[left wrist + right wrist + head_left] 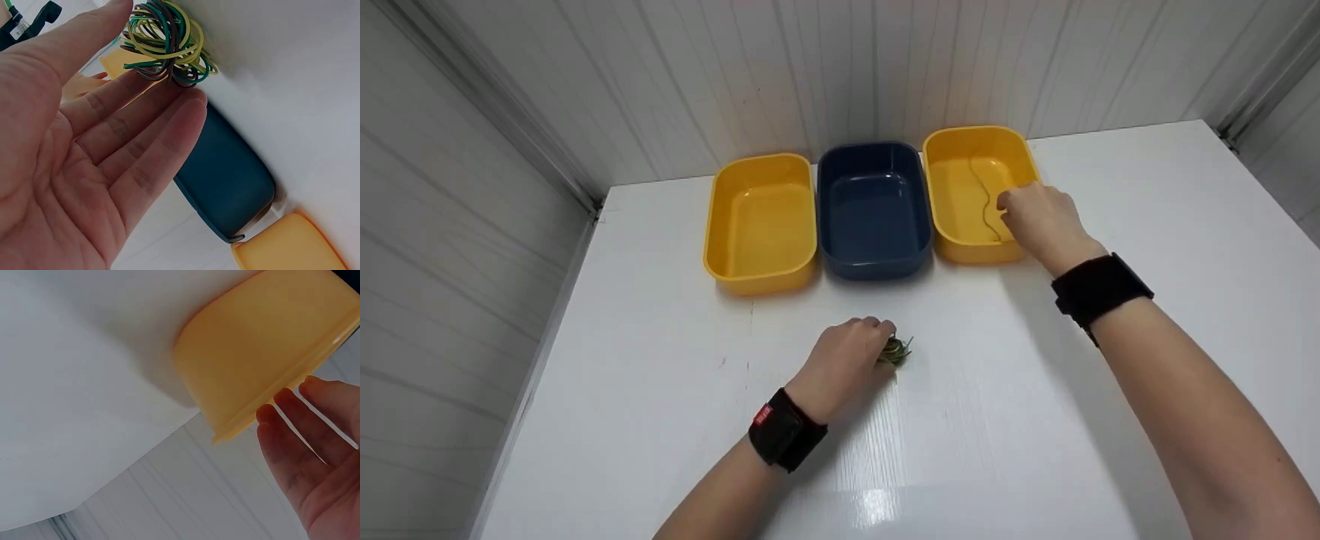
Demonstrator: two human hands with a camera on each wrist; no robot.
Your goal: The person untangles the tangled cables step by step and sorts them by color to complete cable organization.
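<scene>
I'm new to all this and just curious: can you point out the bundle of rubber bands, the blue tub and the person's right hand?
bundle of rubber bands (169, 48), left wrist view, middle of the tangle.
blue tub (873, 208), head view, bare floor.
right hand (1041, 219), head view, back of the hand.

You see a white counter (1005, 420) with a glossy, faintly wood-grained laminate look that mirrors the overhead light. The two yellow tubs (761, 225) (971, 196) and the dark blue tub (874, 211) look like smooth moulded plastic with a soft sheen. The bundle of rubber bands (169, 45) is thin, smooth and slightly shiny. Your wrist straps (784, 429) look like matt black cloth.
</scene>
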